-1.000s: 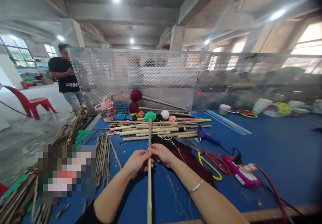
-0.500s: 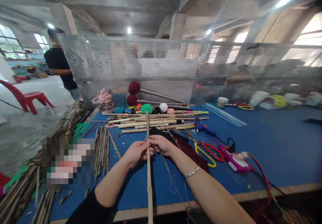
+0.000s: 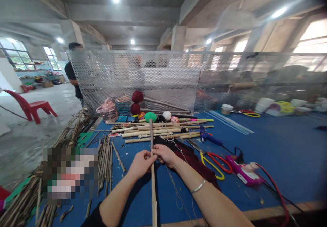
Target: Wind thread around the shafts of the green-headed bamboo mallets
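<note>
I hold a bamboo stick [image 3: 154,199] upright in my view, its near end running toward me and its far end reaching out over the blue tabletop [image 3: 288,145]. It is pale on the near side of my fingers and grey-brown beyond them, where a green yarn ball [image 3: 150,117] shows at its far end. My left hand [image 3: 141,164] comes at the stick from its left, thumb laid across it and fingers curled in, closed on it. My right hand [image 3: 165,155] meets it from the other side, thumb and fingertips pinched on the stick just beside my left thumb; a silver bangle [image 3: 198,187] circles that wrist.

Beyond my hands, a row of cut bamboo lengths [image 3: 155,131] lies crosswise to the stick. A white ball [image 3: 167,116] sits to the right of the stick's green end, and two dark red yarn balls [image 3: 137,97] lie past it, slightly left. Left of the stick are thin brown twigs [image 3: 103,162]. Right of it, loose thread [image 3: 176,189] trails near maroon cloth [image 3: 198,164]; farther right come scissors [image 3: 205,153] with red and yellow handles, a blue glue gun [image 3: 209,136] and a magenta power strip [image 3: 242,171].
</note>
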A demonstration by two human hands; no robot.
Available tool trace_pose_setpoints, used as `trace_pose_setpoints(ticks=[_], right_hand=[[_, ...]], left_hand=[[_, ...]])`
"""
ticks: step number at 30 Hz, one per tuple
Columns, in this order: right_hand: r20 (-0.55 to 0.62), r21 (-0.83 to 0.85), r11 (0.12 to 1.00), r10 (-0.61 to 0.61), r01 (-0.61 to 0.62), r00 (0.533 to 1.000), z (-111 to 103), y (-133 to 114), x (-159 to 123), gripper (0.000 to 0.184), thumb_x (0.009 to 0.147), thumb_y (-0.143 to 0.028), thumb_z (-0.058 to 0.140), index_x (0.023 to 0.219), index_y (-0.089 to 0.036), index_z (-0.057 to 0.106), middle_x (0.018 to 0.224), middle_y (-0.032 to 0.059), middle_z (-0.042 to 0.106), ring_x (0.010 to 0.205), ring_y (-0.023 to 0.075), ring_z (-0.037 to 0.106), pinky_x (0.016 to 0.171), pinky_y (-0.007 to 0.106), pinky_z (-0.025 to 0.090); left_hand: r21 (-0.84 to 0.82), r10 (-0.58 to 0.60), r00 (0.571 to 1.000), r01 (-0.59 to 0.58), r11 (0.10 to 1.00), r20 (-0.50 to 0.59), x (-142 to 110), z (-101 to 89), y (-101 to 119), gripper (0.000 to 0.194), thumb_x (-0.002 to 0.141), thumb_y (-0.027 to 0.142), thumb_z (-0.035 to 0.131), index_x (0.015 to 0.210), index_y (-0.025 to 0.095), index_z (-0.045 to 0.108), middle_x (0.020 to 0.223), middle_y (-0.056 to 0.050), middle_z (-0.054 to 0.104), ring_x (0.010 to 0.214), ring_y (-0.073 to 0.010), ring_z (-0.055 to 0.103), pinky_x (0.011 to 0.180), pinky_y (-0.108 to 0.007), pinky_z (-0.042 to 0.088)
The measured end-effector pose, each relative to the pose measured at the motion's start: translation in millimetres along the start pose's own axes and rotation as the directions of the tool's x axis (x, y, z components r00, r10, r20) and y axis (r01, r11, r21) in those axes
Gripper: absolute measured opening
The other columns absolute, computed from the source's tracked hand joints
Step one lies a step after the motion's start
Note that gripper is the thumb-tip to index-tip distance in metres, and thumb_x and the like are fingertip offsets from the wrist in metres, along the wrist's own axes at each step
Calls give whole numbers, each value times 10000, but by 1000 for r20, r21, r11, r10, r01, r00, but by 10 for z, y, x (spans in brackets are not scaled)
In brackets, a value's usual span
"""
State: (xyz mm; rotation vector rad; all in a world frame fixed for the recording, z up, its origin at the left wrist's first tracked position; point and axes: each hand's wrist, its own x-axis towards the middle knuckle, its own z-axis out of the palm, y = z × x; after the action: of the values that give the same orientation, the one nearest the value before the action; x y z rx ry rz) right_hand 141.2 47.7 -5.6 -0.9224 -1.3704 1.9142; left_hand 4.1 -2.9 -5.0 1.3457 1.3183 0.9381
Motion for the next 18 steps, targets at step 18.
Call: trace_pose_setpoints(ticks=[18], right_hand=[[73,4,1000,17,-17,997,-3,-18,-54,316,691,-433,596,778,-149,489,399,-96,377,303,7,156,320,174,47]], left_hand=[[-421,-189,967,245,873,170,-91,22,200,337,637,428,625,744,129,511,691,-42,595,521,-80,544,461,-173,388]])
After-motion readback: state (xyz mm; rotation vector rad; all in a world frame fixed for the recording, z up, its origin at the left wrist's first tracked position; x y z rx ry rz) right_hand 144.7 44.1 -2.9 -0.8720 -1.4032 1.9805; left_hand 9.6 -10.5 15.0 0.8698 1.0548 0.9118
